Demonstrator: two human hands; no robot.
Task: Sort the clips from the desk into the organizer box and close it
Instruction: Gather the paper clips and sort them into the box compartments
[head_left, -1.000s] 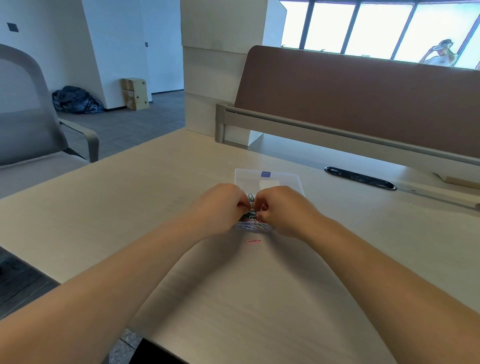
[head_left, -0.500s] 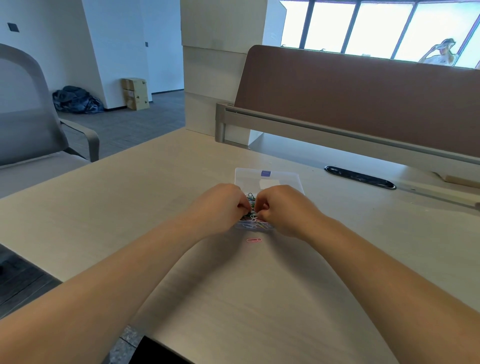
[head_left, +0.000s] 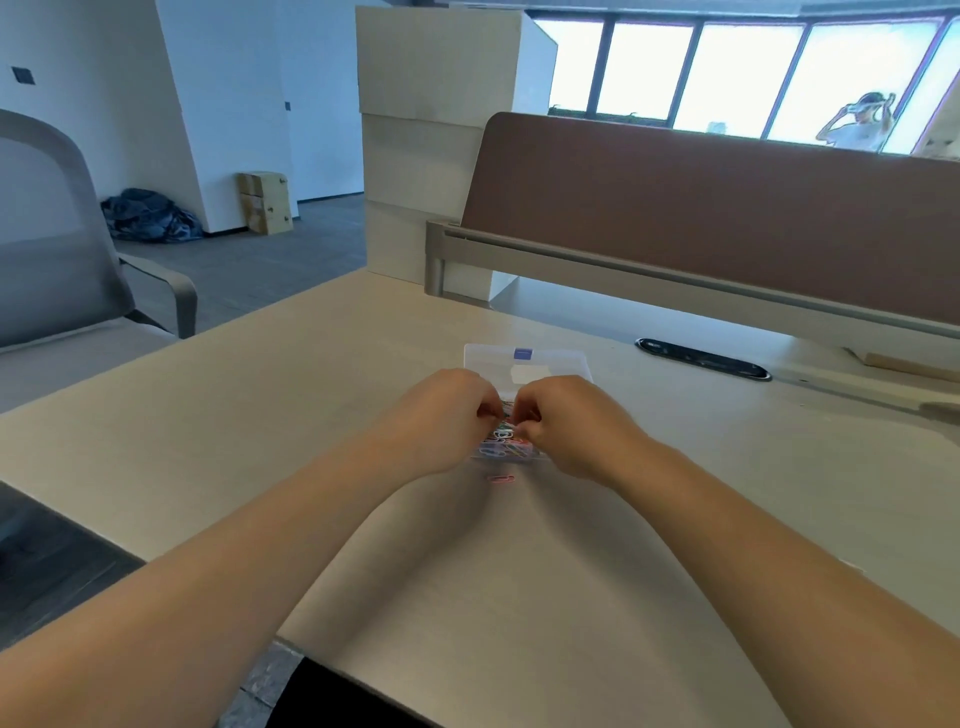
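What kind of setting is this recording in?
Most likely an open-plan office: a workstation desk with a brown divider screen, a cable grommet, and a mesh office chair beside it.

Open desktop (head_left: 260, 415) flanking organizer box (head_left: 524, 359); partition (head_left: 727, 208) behind.

The clear plastic organizer box (head_left: 480, 361) lies open on the tabletop (head_left: 311, 415), its lid (head_left: 563, 364) with a purple latch (head_left: 522, 354) folded flat behind. Colourful clips (head_left: 501, 444) pile inside; one pink clip (head_left: 501, 478) lies just outside.
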